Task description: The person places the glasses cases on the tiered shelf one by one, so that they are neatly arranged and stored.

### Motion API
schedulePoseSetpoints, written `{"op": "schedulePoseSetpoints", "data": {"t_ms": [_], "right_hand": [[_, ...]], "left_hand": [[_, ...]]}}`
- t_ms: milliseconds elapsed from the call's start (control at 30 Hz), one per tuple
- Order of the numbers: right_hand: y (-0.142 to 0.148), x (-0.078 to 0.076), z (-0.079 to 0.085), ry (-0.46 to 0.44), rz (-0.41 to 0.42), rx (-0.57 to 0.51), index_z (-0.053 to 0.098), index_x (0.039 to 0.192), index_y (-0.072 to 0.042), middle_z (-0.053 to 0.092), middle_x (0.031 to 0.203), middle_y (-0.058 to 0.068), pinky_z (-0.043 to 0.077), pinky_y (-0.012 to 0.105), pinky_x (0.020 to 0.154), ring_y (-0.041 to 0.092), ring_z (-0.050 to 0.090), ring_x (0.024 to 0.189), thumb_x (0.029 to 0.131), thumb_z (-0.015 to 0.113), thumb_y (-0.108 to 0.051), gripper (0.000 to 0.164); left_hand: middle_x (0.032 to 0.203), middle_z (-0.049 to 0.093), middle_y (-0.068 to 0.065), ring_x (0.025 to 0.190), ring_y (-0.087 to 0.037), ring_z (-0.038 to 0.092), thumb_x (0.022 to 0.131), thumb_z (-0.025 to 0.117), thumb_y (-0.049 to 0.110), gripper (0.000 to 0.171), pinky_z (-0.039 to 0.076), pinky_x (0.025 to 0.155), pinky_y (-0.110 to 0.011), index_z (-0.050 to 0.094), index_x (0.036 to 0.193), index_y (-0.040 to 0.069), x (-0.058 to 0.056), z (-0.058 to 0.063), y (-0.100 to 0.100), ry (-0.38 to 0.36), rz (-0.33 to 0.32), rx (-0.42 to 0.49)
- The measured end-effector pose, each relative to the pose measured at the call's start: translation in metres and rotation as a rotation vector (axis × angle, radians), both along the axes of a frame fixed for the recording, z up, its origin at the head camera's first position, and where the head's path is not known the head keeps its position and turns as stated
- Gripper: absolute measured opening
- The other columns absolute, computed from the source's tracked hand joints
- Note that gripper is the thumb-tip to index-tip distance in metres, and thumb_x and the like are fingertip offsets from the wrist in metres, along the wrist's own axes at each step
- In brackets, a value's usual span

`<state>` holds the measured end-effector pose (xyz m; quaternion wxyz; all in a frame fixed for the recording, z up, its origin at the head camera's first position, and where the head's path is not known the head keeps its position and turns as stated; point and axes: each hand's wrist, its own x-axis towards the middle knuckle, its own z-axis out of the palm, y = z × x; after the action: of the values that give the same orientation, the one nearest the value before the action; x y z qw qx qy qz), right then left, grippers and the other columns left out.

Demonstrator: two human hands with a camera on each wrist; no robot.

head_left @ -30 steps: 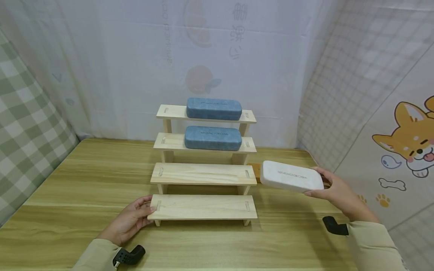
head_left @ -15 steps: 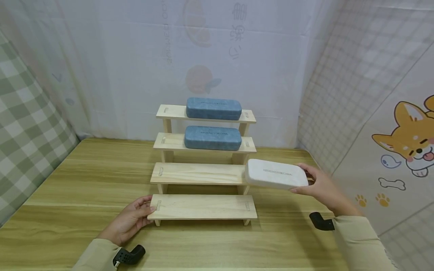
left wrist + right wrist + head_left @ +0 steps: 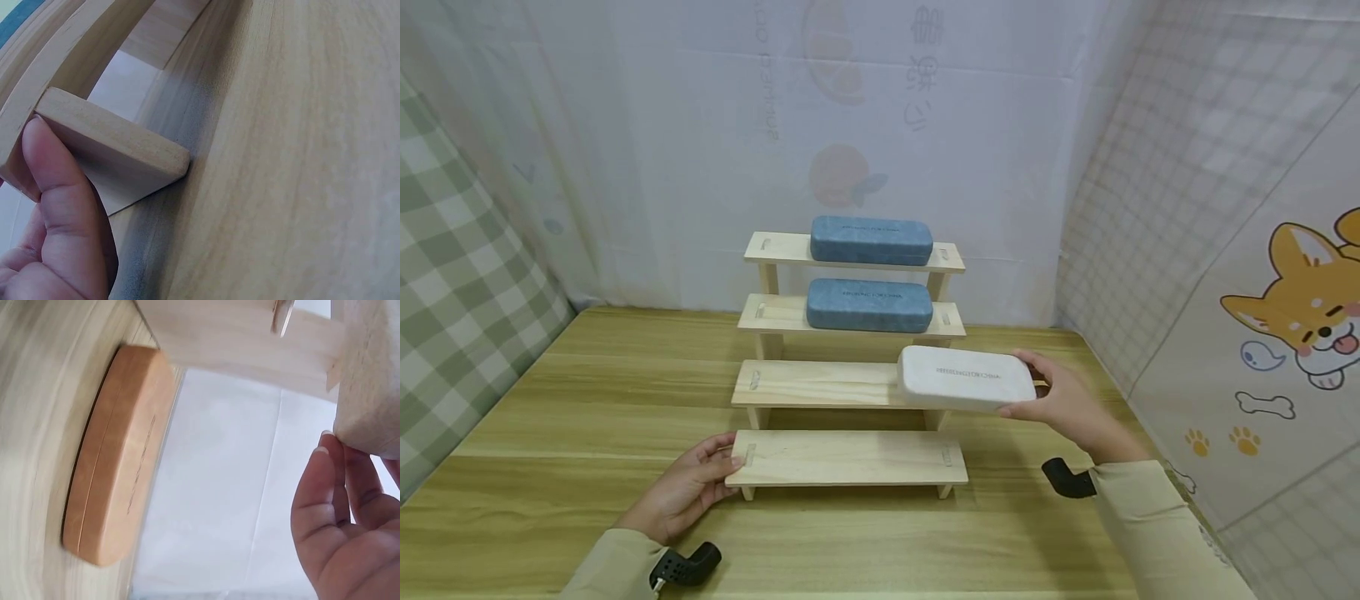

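Observation:
My right hand (image 3: 1071,410) grips the right end of a white glasses case (image 3: 964,375). The case hangs over the right part of the second-lowest step; I cannot tell if it touches. At the left end of a four-step wooden display rack (image 3: 846,460), my left hand (image 3: 688,485) pinches the lowest board, the thumb against it in the left wrist view. Blue glasses cases rest on the upper steps, one on the top step (image 3: 871,241) and another blue case (image 3: 869,305) just below. An orange glasses case (image 3: 115,459) lies on the table in the right wrist view.
The rack stands on a wood-grain table (image 3: 587,400). A pale printed curtain (image 3: 700,150) hangs behind it. Green checked cloth (image 3: 467,250) borders the left side, and a cloth with a cartoon dog (image 3: 1315,308) the right.
My right hand has carried the white case leftward, from beside the rack to over the second-lowest step. The orange case's visible edge is now covered in the head view. My left hand stays put.

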<state>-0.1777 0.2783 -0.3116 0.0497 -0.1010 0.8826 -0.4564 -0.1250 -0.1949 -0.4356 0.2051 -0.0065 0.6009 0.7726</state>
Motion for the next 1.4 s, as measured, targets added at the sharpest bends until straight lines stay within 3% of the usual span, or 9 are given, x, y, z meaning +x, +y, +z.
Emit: {"op": "schedulePoseSetpoints", "data": {"t_ms": [767, 1400], "right_hand": [[-0.056, -0.014, -0.003, -0.003, -0.005, 0.054, 0.037, 0.145, 0.000, 0.055, 0.120, 0.018, 0.050, 0.032, 0.078, 0.028, 0.054, 0.103, 0.067, 0.089, -0.025, 0.097], [-0.093, -0.020, -0.003, -0.015, 0.033, 0.033, 0.045, 0.140, -0.008, 0.056, 0.119, 0.013, 0.049, 0.035, 0.077, 0.027, 0.053, 0.101, 0.068, 0.088, -0.022, 0.086]], "left_hand": [[0.111, 0.055, 0.003, 0.094, -0.009, 0.060, 0.097, 0.055, 0.009, 0.074, 0.050, 0.079, -0.027, 0.005, 0.147, -0.012, -0.001, 0.000, 0.000, 0.017, -0.012, -0.009], [0.111, 0.055, 0.003, 0.093, -0.009, 0.059, 0.098, 0.055, 0.010, 0.074, 0.050, 0.078, -0.026, 0.004, 0.148, -0.011, 0.000, 0.000, -0.001, 0.007, -0.009, -0.012]]}}
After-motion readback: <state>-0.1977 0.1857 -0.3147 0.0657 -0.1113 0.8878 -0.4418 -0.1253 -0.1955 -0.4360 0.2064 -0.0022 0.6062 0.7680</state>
